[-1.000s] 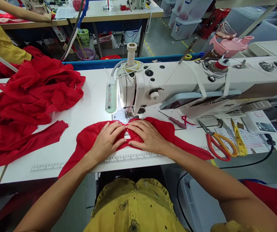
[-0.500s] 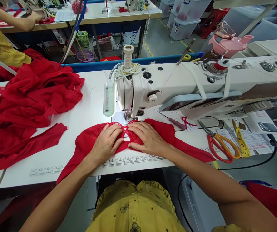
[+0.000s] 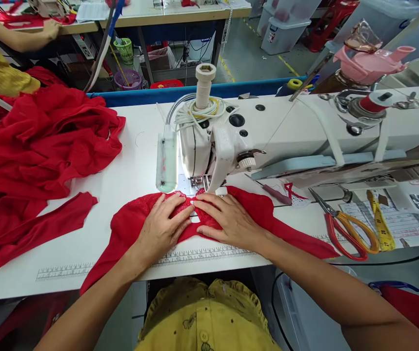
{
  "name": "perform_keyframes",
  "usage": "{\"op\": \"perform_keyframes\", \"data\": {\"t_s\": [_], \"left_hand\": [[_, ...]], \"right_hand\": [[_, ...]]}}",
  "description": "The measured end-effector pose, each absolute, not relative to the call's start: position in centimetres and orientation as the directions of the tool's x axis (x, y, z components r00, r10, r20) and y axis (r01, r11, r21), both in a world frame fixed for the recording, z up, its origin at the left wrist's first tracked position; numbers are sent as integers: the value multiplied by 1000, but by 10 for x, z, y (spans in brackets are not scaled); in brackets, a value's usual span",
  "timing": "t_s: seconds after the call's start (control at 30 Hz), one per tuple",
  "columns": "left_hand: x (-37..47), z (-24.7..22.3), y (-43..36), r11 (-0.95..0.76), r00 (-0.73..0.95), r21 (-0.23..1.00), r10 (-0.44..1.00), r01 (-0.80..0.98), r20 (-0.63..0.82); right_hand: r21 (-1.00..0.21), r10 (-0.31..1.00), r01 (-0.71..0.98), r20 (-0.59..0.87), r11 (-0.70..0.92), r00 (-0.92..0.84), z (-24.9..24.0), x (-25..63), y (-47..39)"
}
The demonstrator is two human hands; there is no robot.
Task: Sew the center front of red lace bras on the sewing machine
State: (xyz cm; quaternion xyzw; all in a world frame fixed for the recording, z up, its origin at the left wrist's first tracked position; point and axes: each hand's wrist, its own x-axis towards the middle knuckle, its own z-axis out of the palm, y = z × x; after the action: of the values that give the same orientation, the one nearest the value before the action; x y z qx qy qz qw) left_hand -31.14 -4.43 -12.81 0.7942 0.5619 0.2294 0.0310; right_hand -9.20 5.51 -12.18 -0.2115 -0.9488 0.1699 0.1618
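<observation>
A red garment piece with lace edging (image 3: 125, 224) lies spread across the white sewing table, its two sides running out left and right. My left hand (image 3: 162, 222) rests flat on its left half, fingers stretched toward the needle area. On the right half lies my right hand (image 3: 231, 219), also flat, with fingers extended. Between them shows the narrow middle of the garment, with an opening in it. The presser foot (image 3: 196, 182) of the white sewing machine (image 3: 220, 146) sits just beyond my fingertips, at the lace edge. Whether the foot presses on the lace, I cannot tell.
A heap of red fabric (image 3: 55, 141) covers the table's left side. Right of the garment lie a seam ripper-like tool (image 3: 277, 194), scissors (image 3: 351, 234) and a yellow tape measure (image 3: 381, 224). A co-worker's arm (image 3: 22, 36) reaches over another table behind.
The camera view has shifted, so the machine looks larger and nearer. Both hands stay flat on the red garment in nearly the same places. The co-worker's hand has moved slightly.
</observation>
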Motion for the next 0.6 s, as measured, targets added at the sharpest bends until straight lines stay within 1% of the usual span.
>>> {"op": "perform_keyframes", "data": {"t_s": [0.17, 0.3, 0.6], "left_hand": [[-311, -129, -44, -369, 264, 308, 905, 877, 335], [-311, -128, -45, -367, 259, 315, 906, 875, 335], [-312, -127, -47, -374, 263, 320, 903, 870, 341]], "right_hand": [[-370, 460, 360, 232, 857, -857, -122, -93, 54], [-382, 456, 352, 229, 855, -860, -122, -93, 55], [-429, 455, 317, 269, 846, -849, -121, -93, 55]]}}
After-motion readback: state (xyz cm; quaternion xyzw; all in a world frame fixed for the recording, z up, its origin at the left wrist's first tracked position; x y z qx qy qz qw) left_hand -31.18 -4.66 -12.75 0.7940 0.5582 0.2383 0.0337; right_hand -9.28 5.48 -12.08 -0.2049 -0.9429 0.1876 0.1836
